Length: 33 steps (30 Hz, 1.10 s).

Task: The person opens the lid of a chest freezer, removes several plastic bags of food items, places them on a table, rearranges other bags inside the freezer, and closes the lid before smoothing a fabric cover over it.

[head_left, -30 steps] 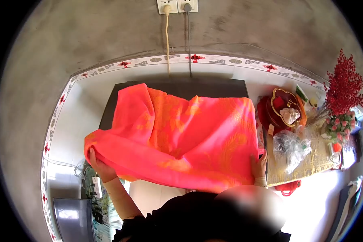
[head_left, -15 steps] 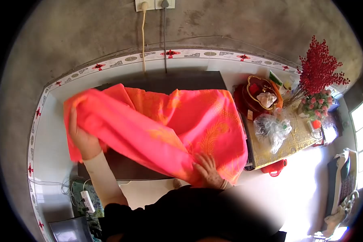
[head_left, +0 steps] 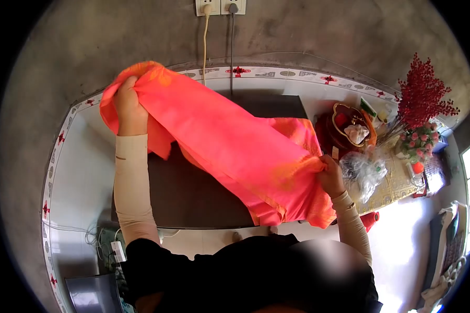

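A bright pink cloth [head_left: 219, 133] with orange-gold patterning stretches diagonally between my two hands over a dark table [head_left: 193, 201]. My left hand [head_left: 129, 107] grips its far left end, raised above the table with fabric folded over and hanging down around it. At the right, my right hand [head_left: 331, 176] is closed on a bunched part of the cloth's edge. The lower right part of the cloth droops at the table's front edge. Some of the fingers of both hands are hidden by the fabric.
To the right, a side table with a gold cover [head_left: 394, 185] bears a clear plastic bag [head_left: 368, 175], a dark red gold-rimmed tray [head_left: 339, 136] and red berry stems [head_left: 425, 96]. Two plugs [head_left: 208, 9] with cords sit in the wall. A power strip [head_left: 118, 251] lies at lower left.
My left hand has lifted its end of the cloth up and away from me. My right hand, earlier flat on the cloth, has moved right and up and now grips its edge.
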Each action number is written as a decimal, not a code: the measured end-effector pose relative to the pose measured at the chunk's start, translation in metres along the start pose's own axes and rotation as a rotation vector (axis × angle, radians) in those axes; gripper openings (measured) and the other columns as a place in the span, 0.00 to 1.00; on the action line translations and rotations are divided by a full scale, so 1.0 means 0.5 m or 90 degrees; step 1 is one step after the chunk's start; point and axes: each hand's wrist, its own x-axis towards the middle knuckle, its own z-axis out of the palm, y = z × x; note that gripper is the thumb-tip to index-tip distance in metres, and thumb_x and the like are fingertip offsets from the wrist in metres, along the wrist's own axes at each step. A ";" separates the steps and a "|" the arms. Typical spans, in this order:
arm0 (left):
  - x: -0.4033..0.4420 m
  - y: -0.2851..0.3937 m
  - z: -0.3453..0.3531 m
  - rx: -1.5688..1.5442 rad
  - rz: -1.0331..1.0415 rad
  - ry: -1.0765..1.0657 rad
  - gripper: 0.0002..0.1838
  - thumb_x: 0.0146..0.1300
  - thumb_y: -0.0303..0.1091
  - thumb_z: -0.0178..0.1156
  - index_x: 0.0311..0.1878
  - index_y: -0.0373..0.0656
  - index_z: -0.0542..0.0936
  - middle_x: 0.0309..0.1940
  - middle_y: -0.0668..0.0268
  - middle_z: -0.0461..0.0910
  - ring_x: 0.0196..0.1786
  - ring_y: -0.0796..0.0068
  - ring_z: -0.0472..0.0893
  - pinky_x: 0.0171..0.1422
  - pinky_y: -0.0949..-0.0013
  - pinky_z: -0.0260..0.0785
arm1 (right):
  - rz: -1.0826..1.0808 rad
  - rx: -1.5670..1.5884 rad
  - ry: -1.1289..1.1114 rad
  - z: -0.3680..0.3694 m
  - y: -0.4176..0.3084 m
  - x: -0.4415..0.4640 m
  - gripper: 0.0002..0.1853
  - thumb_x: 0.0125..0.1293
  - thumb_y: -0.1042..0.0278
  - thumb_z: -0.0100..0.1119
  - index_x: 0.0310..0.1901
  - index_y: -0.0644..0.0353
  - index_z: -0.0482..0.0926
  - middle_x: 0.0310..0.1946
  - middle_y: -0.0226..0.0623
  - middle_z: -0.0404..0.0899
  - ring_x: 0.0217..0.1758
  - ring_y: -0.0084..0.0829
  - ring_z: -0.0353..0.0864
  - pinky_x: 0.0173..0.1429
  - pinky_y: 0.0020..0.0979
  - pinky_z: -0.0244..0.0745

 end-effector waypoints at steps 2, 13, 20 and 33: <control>-0.087 0.051 0.068 -0.033 0.038 -0.115 0.12 0.56 0.22 0.44 0.42 0.30 0.73 0.40 0.57 0.76 0.42 0.66 0.77 0.47 0.65 0.72 | 0.024 0.110 -0.005 0.009 0.006 -0.012 0.19 0.51 0.80 0.51 0.48 0.59 0.69 0.32 0.39 0.77 0.36 0.30 0.78 0.39 0.28 0.73; -0.137 0.072 0.255 -0.040 0.788 -0.397 0.11 0.49 0.16 0.49 0.33 0.43 0.66 0.33 0.64 0.69 0.39 0.71 0.72 0.48 0.67 0.67 | 0.092 -0.009 -0.249 0.191 -0.149 -0.153 0.35 0.54 0.59 0.60 0.61 0.62 0.59 0.49 0.47 0.71 0.51 0.40 0.72 0.54 0.34 0.68; -0.113 0.146 0.212 0.075 0.441 -0.487 0.16 0.54 0.24 0.52 0.47 0.46 0.70 0.44 0.61 0.73 0.48 0.68 0.72 0.56 0.65 0.63 | 0.012 -0.481 0.378 -0.355 -0.238 -0.117 0.25 0.64 0.59 0.44 0.60 0.62 0.62 0.56 0.40 0.66 0.58 0.34 0.67 0.61 0.31 0.62; 0.298 0.125 0.056 0.095 0.167 -0.060 0.05 0.51 0.21 0.52 0.33 0.38 0.75 0.26 0.66 0.73 0.26 0.74 0.74 0.26 0.72 0.69 | -0.113 -0.653 0.367 -0.369 -0.137 0.315 0.23 0.48 0.73 0.56 0.49 0.51 0.69 0.37 0.42 0.78 0.38 0.47 0.77 0.41 0.42 0.73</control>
